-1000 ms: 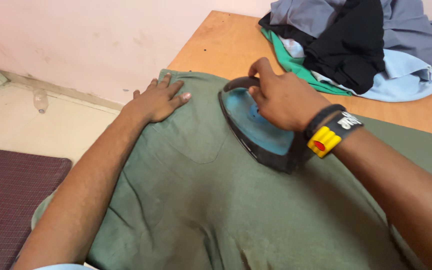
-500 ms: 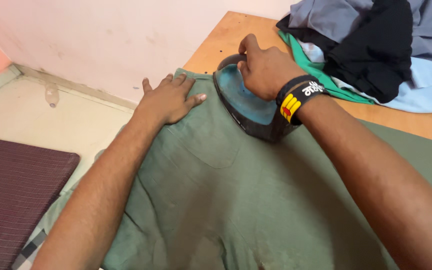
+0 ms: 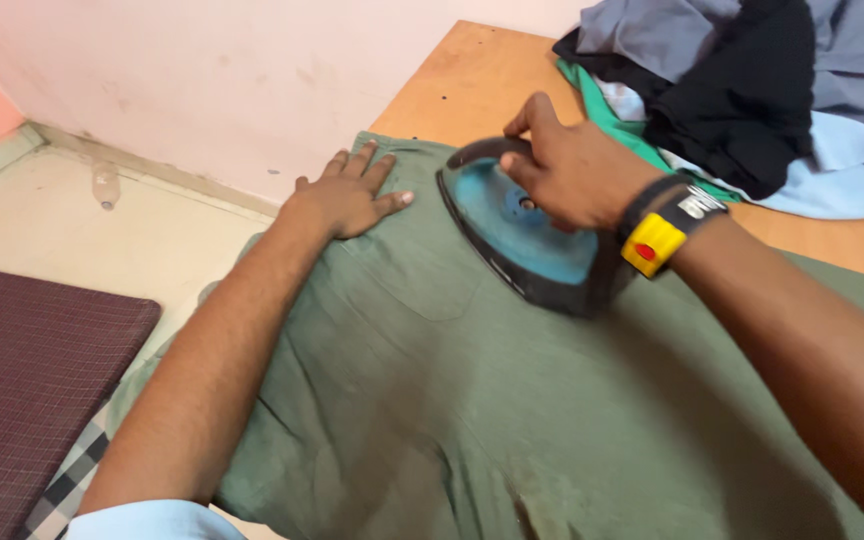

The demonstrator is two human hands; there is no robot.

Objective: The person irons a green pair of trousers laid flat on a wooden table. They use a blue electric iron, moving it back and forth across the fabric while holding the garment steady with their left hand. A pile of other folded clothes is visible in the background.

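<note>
Iron (image 3: 527, 240) back, nose up-left.

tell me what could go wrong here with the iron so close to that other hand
1. The left hand lies flat on the green shirt, its thumb close to the tip of the blue iron; a forward push could burn it.
2. The shirt hangs over the table's edge on the left, so it could slip or bunch under the iron.
3. The right hand works the iron near the pile of clothes; a wide stroke might catch them.
</note>
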